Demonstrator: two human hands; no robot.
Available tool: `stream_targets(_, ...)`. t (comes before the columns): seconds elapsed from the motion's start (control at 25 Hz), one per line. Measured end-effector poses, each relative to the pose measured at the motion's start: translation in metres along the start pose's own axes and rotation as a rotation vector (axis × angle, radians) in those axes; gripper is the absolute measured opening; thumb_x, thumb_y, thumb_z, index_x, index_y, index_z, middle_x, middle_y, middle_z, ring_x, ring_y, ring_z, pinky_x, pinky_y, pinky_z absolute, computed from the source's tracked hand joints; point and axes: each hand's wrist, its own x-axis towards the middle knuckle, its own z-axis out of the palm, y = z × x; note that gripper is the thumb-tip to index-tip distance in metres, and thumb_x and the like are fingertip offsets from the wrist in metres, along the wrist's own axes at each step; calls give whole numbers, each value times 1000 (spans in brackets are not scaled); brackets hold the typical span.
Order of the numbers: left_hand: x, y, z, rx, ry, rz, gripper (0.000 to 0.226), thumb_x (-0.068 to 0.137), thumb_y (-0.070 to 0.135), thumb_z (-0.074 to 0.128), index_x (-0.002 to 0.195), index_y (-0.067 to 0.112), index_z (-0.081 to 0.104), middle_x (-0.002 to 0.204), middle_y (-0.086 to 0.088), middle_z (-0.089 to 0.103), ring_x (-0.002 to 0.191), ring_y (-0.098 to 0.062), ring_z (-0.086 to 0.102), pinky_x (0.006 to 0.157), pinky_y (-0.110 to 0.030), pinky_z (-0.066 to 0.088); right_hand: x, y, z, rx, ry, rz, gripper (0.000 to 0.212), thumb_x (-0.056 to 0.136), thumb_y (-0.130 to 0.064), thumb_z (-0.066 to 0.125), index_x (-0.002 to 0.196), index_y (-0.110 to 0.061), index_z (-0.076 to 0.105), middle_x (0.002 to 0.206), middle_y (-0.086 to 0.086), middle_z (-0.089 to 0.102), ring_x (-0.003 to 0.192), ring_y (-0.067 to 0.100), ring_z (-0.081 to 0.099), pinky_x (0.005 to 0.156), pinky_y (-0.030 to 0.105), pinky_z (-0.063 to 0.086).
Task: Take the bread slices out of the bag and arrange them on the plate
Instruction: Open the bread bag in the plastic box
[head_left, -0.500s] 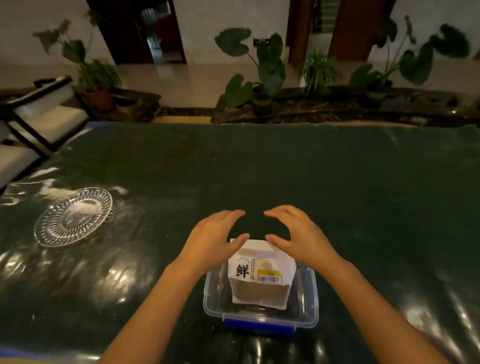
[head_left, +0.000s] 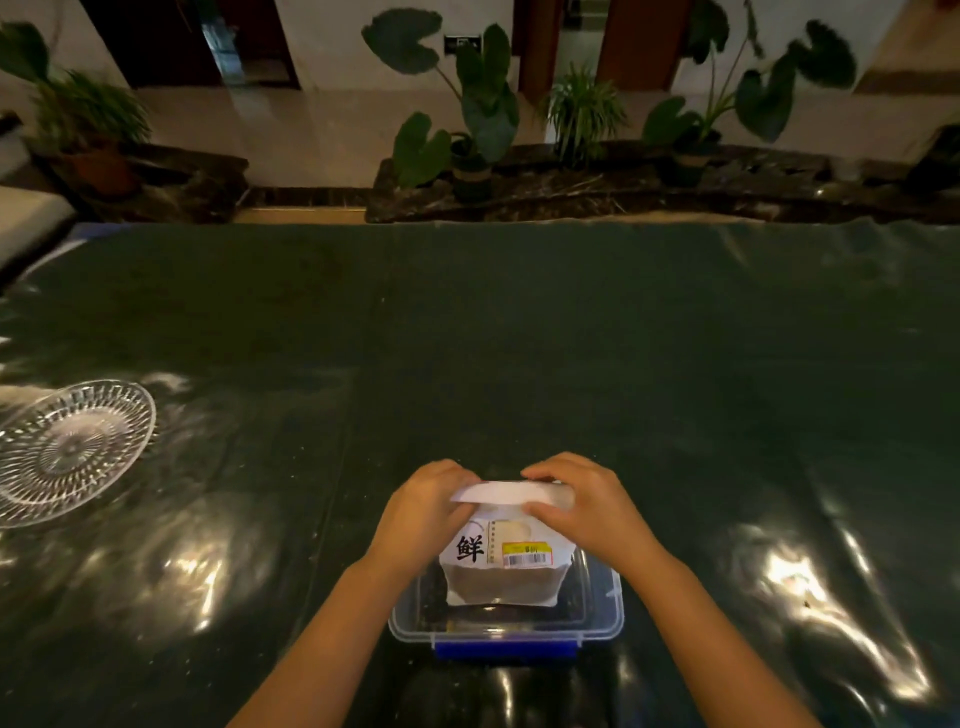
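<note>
Head view. Dark green sheeted desk, glossy with glare patches left and right near the front; far edge running straight across below a row of potted plants. Wide bare stretch of sheet beyond and to the right of the work spot. Clear cut-glass plate at the left margin, partly cut off by the frame edge, well apart from the rest.

Clear plastic box with a blue latch near the front edge of the desk, centre. White bread bag standing upright inside the box, black character and yellow barcode label facing the camera, folded top rising above the box rim. Slices not visible through the bag.

Left hand and right hand both at the bag's top, one at each end of the white folded strip, fingers curled over the far side, thumbs on the near side. Left grip clenched on the left end of the fold; right grip clenched on the right end. Fingertips of the two nearly meeting over the middle of the strip. Both forearms angled in from the bottom corners, bare, wrists above the box.
</note>
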Motion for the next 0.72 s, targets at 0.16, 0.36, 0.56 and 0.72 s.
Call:
stream_targets(0.16, 10, 3, -2, -23, 23, -44, 13, 81, 21, 65, 94, 19, 69, 92, 2, 65, 85, -10, 60, 72, -20, 49, 3, 7, -6, -16, -3, -31, 28, 82, -22, 63, 110, -22, 64, 107, -4, 64, 98, 9, 58, 83, 28, 51)
stream_targets(0.36, 18, 14, -7, 1, -18, -30, 36, 78, 26, 69, 113, 28, 59, 99, 16, 57, 92, -4, 56, 82, -20, 49, 20, 7, -15, 271, -16, 118, 12, 78, -22, 68, 89, -26, 68, 87, -9, 67, 83, 7, 64, 68, 20, 53)
stream_targets(0.56, 16, 14, -15, -8, 8, -12, 28, 79, 23, 69, 107, 25, 63, 96, 16, 56, 89, -4, 56, 77, -16, 48, 29, 7, -18, 422, -44, 194, 9, 79, -21, 67, 85, -27, 64, 88, -7, 66, 86, 11, 64, 66, 20, 52)
stream_targets(0.72, 17, 11, -18, -191, 34, -150, 8, 83, 22, 63, 83, 28, 69, 79, 18, 61, 75, 0, 61, 60, -10, 46, 27, 0, -22, 542, -32, 129, 16, 79, -23, 68, 85, -36, 64, 87, -10, 66, 82, 1, 63, 62, 11, 51)
